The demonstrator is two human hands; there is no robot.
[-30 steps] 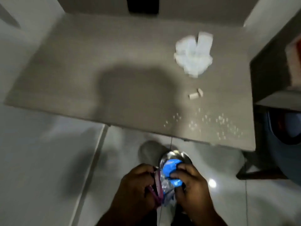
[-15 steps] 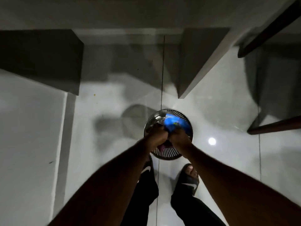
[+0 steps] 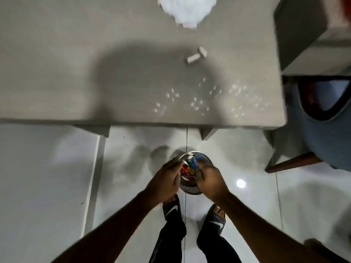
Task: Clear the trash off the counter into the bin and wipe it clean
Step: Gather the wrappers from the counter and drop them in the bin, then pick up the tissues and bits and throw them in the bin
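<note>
1. Since half a second ago the view has tipped back up, so the grey counter [image 3: 95, 63] fills the upper half of the frame again, and both hands have stayed over the bin while the blue wrapper has sunk lower between them.
2. Largest thing in sight is that counter; its front edge runs across the middle of the frame, with the pale tiled floor [image 3: 47, 177] below it.
3. At the right edge a dark chair [image 3: 322, 130] with a wooden leg stands beside the counter's corner, well clear of the arms.
4. At the top centre a white crumpled tissue pile [image 3: 186, 10] lies on the counter, partly cut off by the frame.
5. Lower centre, the round metal bin [image 3: 204, 160] with a slotted rim sits on the floor just in front of two black slippers [image 3: 172, 209].
6. Over it the left hand [image 3: 165, 183] has its fingers curled in, touching crumpled red and blue wrappers [image 3: 190, 168] at the bin's mouth.
7. Right hand [image 3: 210, 179] is closed likewise, pinching the same bundle from the other side.
8. Whether anything already lies deeper in the bin I cannot tell; the hands cover it.
9. Right of centre on the counter lie two small white stubs [image 3: 195, 56], just beside each other.
10. Below them, near the front edge, white crumbs [image 3: 197, 105] are scattered.
</note>
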